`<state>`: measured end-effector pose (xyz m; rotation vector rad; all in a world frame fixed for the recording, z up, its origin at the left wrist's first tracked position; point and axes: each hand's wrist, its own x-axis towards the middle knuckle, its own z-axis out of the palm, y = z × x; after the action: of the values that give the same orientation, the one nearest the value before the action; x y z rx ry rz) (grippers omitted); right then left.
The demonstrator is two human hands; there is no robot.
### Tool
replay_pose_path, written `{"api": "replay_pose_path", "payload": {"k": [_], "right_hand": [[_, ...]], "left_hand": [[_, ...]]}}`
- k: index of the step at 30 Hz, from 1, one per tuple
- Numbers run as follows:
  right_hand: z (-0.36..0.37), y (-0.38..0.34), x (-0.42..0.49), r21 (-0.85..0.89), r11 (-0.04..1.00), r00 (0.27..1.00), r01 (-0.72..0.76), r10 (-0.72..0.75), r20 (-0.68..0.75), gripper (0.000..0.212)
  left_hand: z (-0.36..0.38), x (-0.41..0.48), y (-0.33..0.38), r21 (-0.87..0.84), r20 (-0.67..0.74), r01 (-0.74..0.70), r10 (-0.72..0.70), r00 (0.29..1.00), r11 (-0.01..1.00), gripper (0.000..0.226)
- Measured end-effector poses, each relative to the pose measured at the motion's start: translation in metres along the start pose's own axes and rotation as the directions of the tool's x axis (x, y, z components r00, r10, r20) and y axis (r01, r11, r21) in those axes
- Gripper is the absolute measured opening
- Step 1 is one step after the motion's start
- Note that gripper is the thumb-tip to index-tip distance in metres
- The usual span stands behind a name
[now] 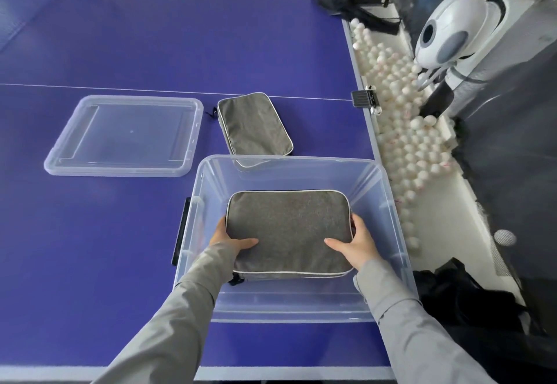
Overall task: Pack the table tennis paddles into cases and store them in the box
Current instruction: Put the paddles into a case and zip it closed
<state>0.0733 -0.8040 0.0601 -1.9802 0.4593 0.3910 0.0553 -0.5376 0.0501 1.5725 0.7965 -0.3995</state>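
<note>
A clear plastic box stands on a blue table tennis table, near the table's right edge, with a black latch on its nine o'clock side. Inside it is a grey fabric case with pale piping, lying flat and taking up most of the floor; whether it already rests on the bottom cannot be told. Both hands grasp this case. The left hand is clasped round its nine o'clock edge with the thumb lying on top, and the right hand is clasped round its three o'clock edge the same way. Both arms wear grey sleeves. At twelve o'clock from the box, just beyond its far wall, a second grey case lies flat on the table, and its near corner shows through the clear wall. At ten o'clock, apart from the box, the clear lid lies on the table. At two o'clock, off the table's edge, a trough holds many white balls. Some carry small red marks that are too small to read. Beyond them stands a white and grey ball machine.
</note>
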Motion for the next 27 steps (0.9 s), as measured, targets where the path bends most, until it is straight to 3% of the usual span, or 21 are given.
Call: {"api": "replay_pose_path", "payload": {"k": [17, 23, 27], "right_hand": [[0.000, -0.005, -0.007, -0.068, 0.998, 1.000, 0.006, -0.006, 0.004, 0.079], [0.005, -0.014, -0.013, -0.151, 0.987, 0.998, 0.059, -0.061, -0.012, 0.078], [0.006, -0.021, -0.022, -0.286, 0.940, 0.977, 0.187, -0.209, -0.048, 0.083]], "left_hand": [[0.003, -0.008, 0.004, 0.107, -0.043, 0.028, -0.024, 0.999, 0.994, 0.087], [0.008, -0.023, 0.012, 0.364, -0.075, 0.009, 0.019, 0.997, 0.931, 0.094], [0.011, -0.038, 0.014, 0.605, -0.021, -0.133, 0.183, 0.983, 0.785, 0.100]]}}
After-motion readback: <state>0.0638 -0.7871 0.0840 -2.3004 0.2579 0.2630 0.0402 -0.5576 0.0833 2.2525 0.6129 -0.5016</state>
